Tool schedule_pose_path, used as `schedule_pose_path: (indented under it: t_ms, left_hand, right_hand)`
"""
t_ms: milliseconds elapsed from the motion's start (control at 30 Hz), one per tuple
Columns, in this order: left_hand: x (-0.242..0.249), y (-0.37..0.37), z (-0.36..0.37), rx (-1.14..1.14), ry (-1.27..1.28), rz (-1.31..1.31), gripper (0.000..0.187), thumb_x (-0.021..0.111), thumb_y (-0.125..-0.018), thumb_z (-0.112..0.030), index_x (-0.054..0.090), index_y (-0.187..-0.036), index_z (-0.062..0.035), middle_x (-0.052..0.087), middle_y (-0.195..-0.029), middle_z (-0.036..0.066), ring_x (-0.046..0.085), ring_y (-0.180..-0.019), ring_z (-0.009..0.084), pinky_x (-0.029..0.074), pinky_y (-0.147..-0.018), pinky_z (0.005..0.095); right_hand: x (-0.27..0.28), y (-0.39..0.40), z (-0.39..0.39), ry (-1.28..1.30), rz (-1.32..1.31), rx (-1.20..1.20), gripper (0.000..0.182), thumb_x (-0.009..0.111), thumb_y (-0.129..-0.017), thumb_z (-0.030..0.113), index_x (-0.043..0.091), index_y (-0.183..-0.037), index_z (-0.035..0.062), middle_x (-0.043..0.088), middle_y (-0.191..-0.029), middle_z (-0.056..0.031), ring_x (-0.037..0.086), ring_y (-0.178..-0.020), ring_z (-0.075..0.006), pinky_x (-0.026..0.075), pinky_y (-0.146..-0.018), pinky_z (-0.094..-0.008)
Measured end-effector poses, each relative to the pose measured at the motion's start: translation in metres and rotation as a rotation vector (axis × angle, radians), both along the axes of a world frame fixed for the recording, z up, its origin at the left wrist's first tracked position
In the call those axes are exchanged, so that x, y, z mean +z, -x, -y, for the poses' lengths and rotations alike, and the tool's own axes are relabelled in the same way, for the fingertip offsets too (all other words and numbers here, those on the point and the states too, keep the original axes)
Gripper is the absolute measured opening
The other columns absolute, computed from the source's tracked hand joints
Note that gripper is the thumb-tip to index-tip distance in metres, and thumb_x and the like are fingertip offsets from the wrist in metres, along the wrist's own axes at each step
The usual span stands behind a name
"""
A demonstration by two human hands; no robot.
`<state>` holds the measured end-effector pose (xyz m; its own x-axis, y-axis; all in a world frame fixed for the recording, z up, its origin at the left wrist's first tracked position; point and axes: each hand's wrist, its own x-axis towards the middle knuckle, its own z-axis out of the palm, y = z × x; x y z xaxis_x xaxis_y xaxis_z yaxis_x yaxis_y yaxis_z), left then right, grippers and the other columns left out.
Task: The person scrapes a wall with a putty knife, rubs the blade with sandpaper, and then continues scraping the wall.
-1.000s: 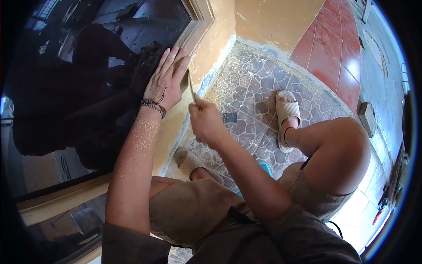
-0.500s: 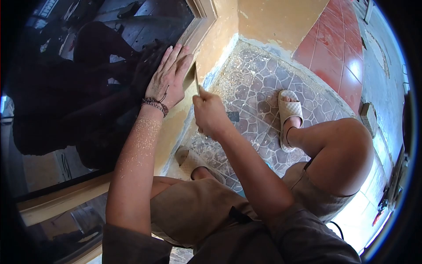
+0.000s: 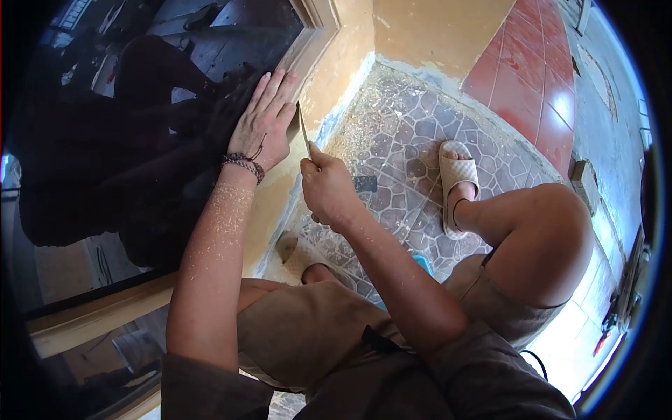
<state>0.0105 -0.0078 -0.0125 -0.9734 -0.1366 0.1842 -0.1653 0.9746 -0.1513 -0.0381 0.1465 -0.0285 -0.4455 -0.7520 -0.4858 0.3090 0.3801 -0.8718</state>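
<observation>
My left hand (image 3: 264,126) lies flat on the wooden frame (image 3: 318,52) around a dark glass pane (image 3: 140,168), its fingers stretched out and close together. Just to its right, my right hand (image 3: 327,183) is closed around a tool with a thin, flat blade (image 3: 304,129). I see that blade nearly edge-on, slanting up from my fist to the lower edge of the frame beside my left fingers. The tool's handle is hidden inside my fist. Pale wood dust is sprinkled over my left forearm, and a few specks sit on my right.
The stone-patterned floor (image 3: 413,119) is strewn with shavings near the yellow wall (image 3: 434,35). A small dark flat piece (image 3: 365,184) lies beside my right hand. My slippered feet (image 3: 458,185) rest on this floor. Red tiles (image 3: 525,70) and a block (image 3: 584,183) are at the right.
My right hand has drawn the blade slightly back toward me and left, and a little more of the blade shows. My left hand stays pressed on the frame.
</observation>
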Motion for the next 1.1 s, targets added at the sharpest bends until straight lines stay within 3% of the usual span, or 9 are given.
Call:
schedule_pose_path:
  t_ms: [33,133,167,333,433,533,800,900,1100]
  left_hand:
    - [-0.001,0.001,0.001,-0.012,-0.008,-0.024,0.024,0.048,-0.079,0.001,0.061,-0.099,0.0027,0.038,-0.146,0.015,0.025,-0.141,0.0281,0.018,-0.118,0.04]
    - [0.003,0.0,0.002,-0.006,-0.012,-0.005,0.018,0.05,-0.079,0.0,0.062,-0.092,0.0024,0.038,-0.147,0.015,0.025,-0.141,0.0285,0.018,-0.118,0.0399]
    - [0.002,0.0,0.003,-0.017,-0.012,-0.02,0.017,0.05,-0.079,-0.001,0.062,-0.091,0.0023,0.038,-0.147,0.015,0.025,-0.141,0.0286,0.018,-0.118,0.0399]
    - [-0.001,-0.001,0.005,-0.014,-0.004,-0.048,0.014,0.05,-0.078,-0.001,0.062,-0.085,0.0011,0.038,-0.146,0.015,0.025,-0.141,0.0287,0.018,-0.118,0.0396]
    - [0.001,0.0,0.0,0.002,-0.006,-0.021,0.013,0.05,-0.078,-0.001,0.062,-0.083,0.0007,0.038,-0.146,0.015,0.025,-0.141,0.0285,0.018,-0.119,0.0395]
    - [0.002,-0.001,0.0,0.014,0.002,0.009,0.011,0.05,-0.078,-0.001,0.061,-0.079,0.0003,0.037,-0.147,0.015,0.025,-0.141,0.0281,0.017,-0.119,0.0395]
    - [0.004,0.0,0.0,0.02,-0.003,0.005,0.01,0.051,-0.078,-0.001,0.061,-0.077,-0.0003,0.038,-0.147,0.014,0.025,-0.141,0.0278,0.017,-0.119,0.0388]
    - [0.001,0.0,0.001,0.001,-0.01,-0.024,0.01,0.051,-0.078,-0.001,0.061,-0.078,-0.0003,0.038,-0.147,0.014,0.025,-0.141,0.0278,0.017,-0.119,0.039]
    - [0.001,-0.001,0.002,0.02,-0.004,0.012,0.012,0.05,-0.079,-0.002,0.062,-0.08,-0.0003,0.038,-0.147,0.014,0.025,-0.141,0.0281,0.017,-0.119,0.0392]
  right_hand:
    - [0.001,0.0,0.0,0.025,-0.016,-0.021,0.043,0.044,-0.093,0.016,0.047,-0.132,-0.0033,0.056,-0.073,-0.0204,0.056,-0.063,-0.0297,0.045,-0.06,-0.0381]
    - [0.0,-0.01,0.005,0.085,0.021,-0.038,0.047,0.044,-0.097,0.02,0.041,-0.141,0.005,0.041,-0.056,-0.0006,0.038,-0.039,-0.0123,0.034,-0.035,-0.0303]
    - [-0.003,-0.015,0.012,0.079,0.025,-0.035,0.046,0.043,-0.097,0.02,0.041,-0.141,0.0052,0.041,-0.056,-0.0005,0.038,-0.039,-0.012,0.034,-0.035,-0.0302]
    - [0.01,-0.007,0.001,0.053,0.048,-0.128,0.044,0.043,-0.092,0.014,0.048,-0.132,-0.0028,0.062,-0.074,-0.0282,0.063,-0.063,-0.0372,0.051,-0.063,-0.0413]
    - [0.022,0.01,-0.006,-0.017,0.199,-0.034,0.047,0.04,-0.094,0.016,0.042,-0.138,-0.0014,0.062,-0.068,-0.0188,0.056,-0.042,-0.0265,0.046,-0.044,-0.0362]
    - [0.015,0.004,0.014,-0.035,0.045,0.018,0.042,0.044,-0.097,0.021,0.046,-0.136,0.0055,0.042,-0.059,0.0003,0.042,-0.042,-0.0114,0.037,-0.037,-0.0293]
    - [0.035,0.007,-0.001,-0.044,0.218,0.057,0.044,0.044,-0.097,0.021,0.044,-0.138,0.0063,0.039,-0.057,0.0012,0.039,-0.039,-0.0112,0.035,-0.034,-0.0289]
    - [0.026,0.008,-0.008,0.01,0.293,-0.011,0.05,0.041,-0.094,0.014,0.037,-0.142,0.0011,0.051,-0.059,-0.0061,0.044,-0.038,-0.0173,0.038,-0.036,-0.0327]
    - [0.041,0.01,-0.003,-0.058,0.43,-0.001,0.043,0.042,-0.097,0.018,0.043,-0.139,0.008,0.039,-0.058,0.0006,0.038,-0.04,-0.0108,0.036,-0.035,-0.0277]
